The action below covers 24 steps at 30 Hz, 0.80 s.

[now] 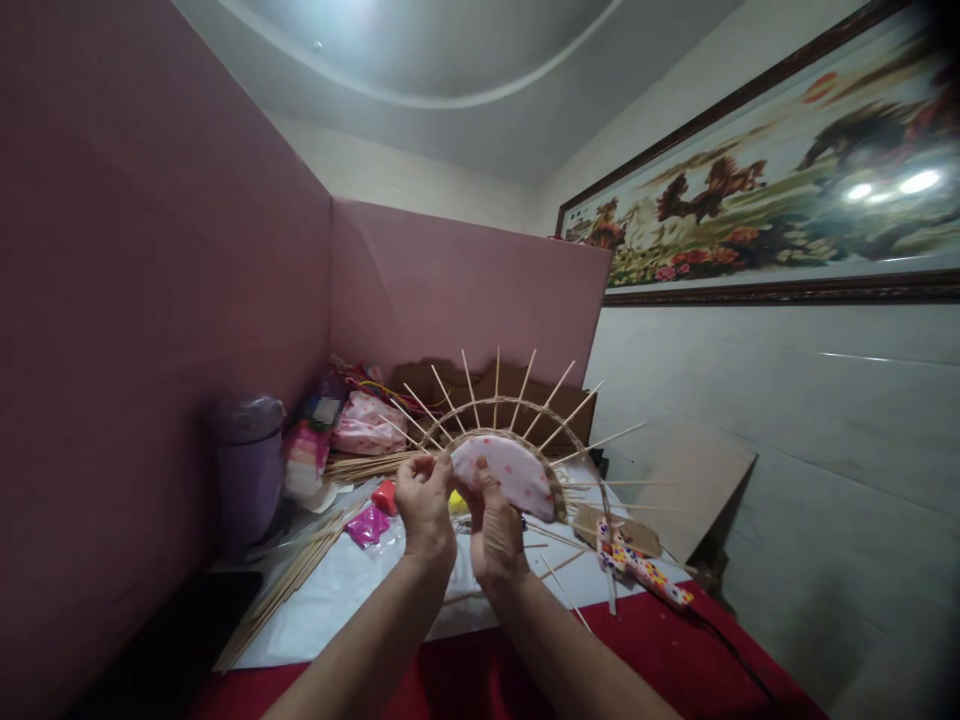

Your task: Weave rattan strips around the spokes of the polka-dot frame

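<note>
Both my hands hold up a half-made basket frame point(517, 420) above the table. It has a pink dotted fabric base point(506, 470) and several thin bamboo sticks fanning outward, with a cane strand woven round them. My left hand point(422, 505) is closed on the frame's left edge. My right hand point(491, 525) is closed on the lower edge of the pink base, thumb pressed on it.
The table has a red cloth point(675, 650) and a white sheet point(352, 590). Loose bamboo sticks point(281, 590) lie at left. A purple pot point(247, 460), pink bags point(367, 425), a patterned glue gun point(641, 570) and cardboard point(690, 480) surround the work. Pink partitions point(150, 300) close the left and back.
</note>
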Each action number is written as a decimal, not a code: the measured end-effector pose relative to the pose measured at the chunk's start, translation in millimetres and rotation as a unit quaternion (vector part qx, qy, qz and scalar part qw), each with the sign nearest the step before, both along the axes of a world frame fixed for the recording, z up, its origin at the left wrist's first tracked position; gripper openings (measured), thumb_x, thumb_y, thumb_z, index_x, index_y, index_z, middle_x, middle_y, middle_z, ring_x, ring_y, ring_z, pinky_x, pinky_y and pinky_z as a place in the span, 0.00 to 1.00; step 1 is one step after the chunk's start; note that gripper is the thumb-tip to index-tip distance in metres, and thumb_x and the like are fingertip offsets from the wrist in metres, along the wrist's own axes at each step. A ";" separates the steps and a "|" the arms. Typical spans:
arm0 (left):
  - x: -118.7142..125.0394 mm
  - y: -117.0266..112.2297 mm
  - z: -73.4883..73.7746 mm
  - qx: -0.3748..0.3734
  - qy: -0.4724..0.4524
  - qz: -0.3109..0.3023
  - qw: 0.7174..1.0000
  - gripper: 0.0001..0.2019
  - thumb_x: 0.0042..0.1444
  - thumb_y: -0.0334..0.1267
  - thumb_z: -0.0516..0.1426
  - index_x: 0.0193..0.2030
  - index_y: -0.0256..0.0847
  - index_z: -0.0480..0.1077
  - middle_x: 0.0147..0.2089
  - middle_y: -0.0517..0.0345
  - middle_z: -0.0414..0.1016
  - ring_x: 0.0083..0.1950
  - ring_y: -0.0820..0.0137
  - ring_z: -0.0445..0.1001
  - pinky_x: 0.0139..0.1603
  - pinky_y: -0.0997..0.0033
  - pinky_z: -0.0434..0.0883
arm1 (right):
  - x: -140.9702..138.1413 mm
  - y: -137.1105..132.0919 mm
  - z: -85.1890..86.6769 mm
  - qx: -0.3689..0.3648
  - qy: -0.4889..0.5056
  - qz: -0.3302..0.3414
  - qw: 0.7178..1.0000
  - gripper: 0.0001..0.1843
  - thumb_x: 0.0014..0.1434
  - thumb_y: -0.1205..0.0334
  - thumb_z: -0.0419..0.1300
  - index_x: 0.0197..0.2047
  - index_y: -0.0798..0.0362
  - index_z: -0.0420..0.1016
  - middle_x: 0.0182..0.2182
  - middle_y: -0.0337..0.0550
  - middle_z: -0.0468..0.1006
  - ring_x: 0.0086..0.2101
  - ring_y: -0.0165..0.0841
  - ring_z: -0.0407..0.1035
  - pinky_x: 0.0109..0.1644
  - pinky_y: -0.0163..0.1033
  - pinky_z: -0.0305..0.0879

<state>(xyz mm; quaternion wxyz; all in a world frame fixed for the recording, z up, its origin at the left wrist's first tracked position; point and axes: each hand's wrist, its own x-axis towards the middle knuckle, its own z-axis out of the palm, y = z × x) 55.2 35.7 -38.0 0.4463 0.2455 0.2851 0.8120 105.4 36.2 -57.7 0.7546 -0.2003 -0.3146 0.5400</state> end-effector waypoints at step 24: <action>-20.8 -20.2 -32.9 -0.004 0.211 -0.093 0.973 0.11 0.49 0.42 0.59 0.35 0.35 0.72 0.13 0.70 0.57 0.15 0.82 0.51 0.14 0.81 0.49 | 56.0 6.2 -8.1 -0.115 0.124 0.119 0.978 0.09 0.48 0.62 0.62 0.35 0.49 0.70 0.23 0.32 0.78 0.21 0.27 0.71 0.19 0.28 0.63</action>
